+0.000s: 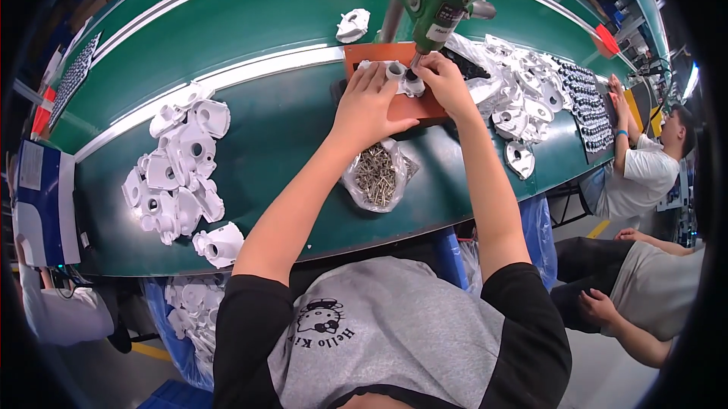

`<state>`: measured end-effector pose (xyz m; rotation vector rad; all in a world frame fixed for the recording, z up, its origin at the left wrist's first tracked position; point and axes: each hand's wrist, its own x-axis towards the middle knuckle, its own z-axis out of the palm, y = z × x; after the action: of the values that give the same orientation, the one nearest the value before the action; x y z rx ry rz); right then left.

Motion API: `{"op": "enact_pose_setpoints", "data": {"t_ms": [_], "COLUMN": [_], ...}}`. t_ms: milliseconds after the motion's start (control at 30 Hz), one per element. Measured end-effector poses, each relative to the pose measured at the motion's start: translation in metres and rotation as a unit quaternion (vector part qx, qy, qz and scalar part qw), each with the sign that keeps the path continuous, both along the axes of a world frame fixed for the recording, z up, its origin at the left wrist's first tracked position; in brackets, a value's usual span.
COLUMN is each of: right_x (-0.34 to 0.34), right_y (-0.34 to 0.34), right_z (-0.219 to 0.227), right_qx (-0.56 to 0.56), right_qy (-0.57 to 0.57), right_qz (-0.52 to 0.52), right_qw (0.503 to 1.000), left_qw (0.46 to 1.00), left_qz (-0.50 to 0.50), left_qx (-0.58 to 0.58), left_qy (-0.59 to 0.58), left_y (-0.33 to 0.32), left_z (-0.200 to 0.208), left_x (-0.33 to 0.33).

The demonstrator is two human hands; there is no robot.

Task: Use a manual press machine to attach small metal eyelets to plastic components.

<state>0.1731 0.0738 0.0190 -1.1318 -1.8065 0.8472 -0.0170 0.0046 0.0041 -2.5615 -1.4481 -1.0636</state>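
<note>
A white plastic housing (396, 71) with round openings lies on the orange fixture block (413, 111) under the green press (436, 8). My left hand (369, 105) steadies the housing, its fingers laid over the left side and its thumb stretched along the orange block. Close by the press tip, my right hand (449, 84) has thumb and fingertips pinched together at the housing's right opening, where something dark shows. What the pinch holds is too small to make out. A clear bag of screws (375, 177) lies just nearer than my left hand.
White housings (178, 166) are heaped at left and more white parts (531, 79) at right. One white housing (353, 25) lies beyond the block. Past the right heap is a tray of black parts (588, 109). A blue-lined bin (193, 310) stands below the table. Other people sit nearby.
</note>
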Motion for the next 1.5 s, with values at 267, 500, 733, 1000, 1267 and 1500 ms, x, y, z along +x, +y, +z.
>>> {"op": "enact_pose_setpoints", "data": {"t_ms": [267,500,733,1000,1267,1500], "right_x": [-0.002,0.001,-0.009,-0.009,-0.022,-0.027], "right_y": [0.005,0.002,-0.001,-0.019,-0.116,-0.145], "right_z": [-0.007,-0.003,-0.009,-0.002,0.024,0.015], "right_qx": [0.065,0.028,0.114,0.137,0.150,0.143], "right_qy": [-0.076,-0.076,-0.133,-0.116,-0.170,-0.322], "right_qz": [-0.025,-0.012,-0.093,-0.131,0.138,0.166], "right_qw": [0.995,0.997,0.980,0.975,0.964,0.921], "left_qw": [1.000,1.000,1.000,1.000,0.999,1.000], "left_qz": [-0.001,-0.003,0.007,0.011,0.016,0.004], "left_qx": [0.014,0.015,0.023,0.019,0.024,0.012], "left_qy": [-0.010,-0.012,-0.008,-0.013,-0.024,-0.028], "left_y": [0.001,0.001,0.001,0.001,0.004,0.004], "left_z": [-0.002,-0.003,-0.004,-0.002,-0.012,-0.010], "left_x": [0.001,0.002,0.000,0.001,-0.002,0.002]}}
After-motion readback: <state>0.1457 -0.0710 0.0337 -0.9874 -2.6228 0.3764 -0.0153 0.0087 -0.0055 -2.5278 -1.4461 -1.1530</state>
